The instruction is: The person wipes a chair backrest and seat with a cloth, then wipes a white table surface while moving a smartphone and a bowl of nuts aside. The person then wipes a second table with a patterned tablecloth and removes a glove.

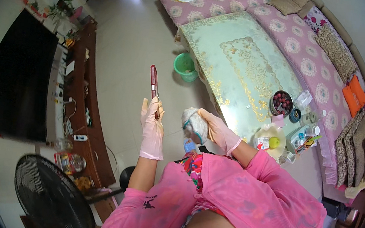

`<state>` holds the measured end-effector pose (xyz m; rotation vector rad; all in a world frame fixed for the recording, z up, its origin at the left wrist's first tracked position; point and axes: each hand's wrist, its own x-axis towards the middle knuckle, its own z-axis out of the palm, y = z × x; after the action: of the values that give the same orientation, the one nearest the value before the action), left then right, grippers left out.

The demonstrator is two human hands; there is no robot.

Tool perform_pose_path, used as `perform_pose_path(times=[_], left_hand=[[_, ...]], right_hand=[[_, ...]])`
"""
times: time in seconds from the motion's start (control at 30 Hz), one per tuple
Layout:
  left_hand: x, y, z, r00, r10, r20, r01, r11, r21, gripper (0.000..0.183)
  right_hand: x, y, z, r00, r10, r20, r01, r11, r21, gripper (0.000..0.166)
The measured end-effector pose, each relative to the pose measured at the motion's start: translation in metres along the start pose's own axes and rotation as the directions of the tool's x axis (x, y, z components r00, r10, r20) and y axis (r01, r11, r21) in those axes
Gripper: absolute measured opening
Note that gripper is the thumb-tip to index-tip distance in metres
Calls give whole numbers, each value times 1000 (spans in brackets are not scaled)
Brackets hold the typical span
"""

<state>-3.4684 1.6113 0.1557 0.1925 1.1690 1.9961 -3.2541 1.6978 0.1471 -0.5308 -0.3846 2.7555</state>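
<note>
My left hand (154, 124), in a thin pale glove, is raised and grips a slim dark red object (153, 80). That object stands nearly upright and edge-on to me; it looks like a phone in a case, but its faces are hidden. In my right hand (219, 129), also gloved, is a bunched white cloth (195, 124) with teal edging. The cloth is held apart from the red object, a short way to its right. Both hands are in the air above the tiled floor (122, 70).
To the right, a low table (208, 53) with a patterned cover bears a bowl of dark red fruit (282, 103) and a scalloped plate (281, 142). A green bin (186, 67) stands beside it. A black fan (51, 197) and a wooden TV cabinet (83, 75) are on the left.
</note>
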Motion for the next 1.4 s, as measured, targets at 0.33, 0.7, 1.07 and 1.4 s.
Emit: perform_pose_path(times=[0.33, 0.7, 1.07, 1.4], left_hand=[[152, -4, 34, 987, -111, 118, 93, 984, 149, 32], [322, -78, 102, 960, -265, 96, 227, 929, 291, 22], [520, -191, 183, 913, -408, 20, 317, 738, 596, 94], [663, -285, 267, 935, -333, 124, 34, 431, 902, 106]], right_hand=[[73, -51, -72, 928, -278, -248, 334, 917, 220, 32], [134, -157, -164, 671, -461, -582, 590, 806, 41, 35], [159, -245, -205, 513, -459, -725, 736, 670, 96, 38], [181, -355, -257, 105, -637, -763, 547, 678, -491, 41]])
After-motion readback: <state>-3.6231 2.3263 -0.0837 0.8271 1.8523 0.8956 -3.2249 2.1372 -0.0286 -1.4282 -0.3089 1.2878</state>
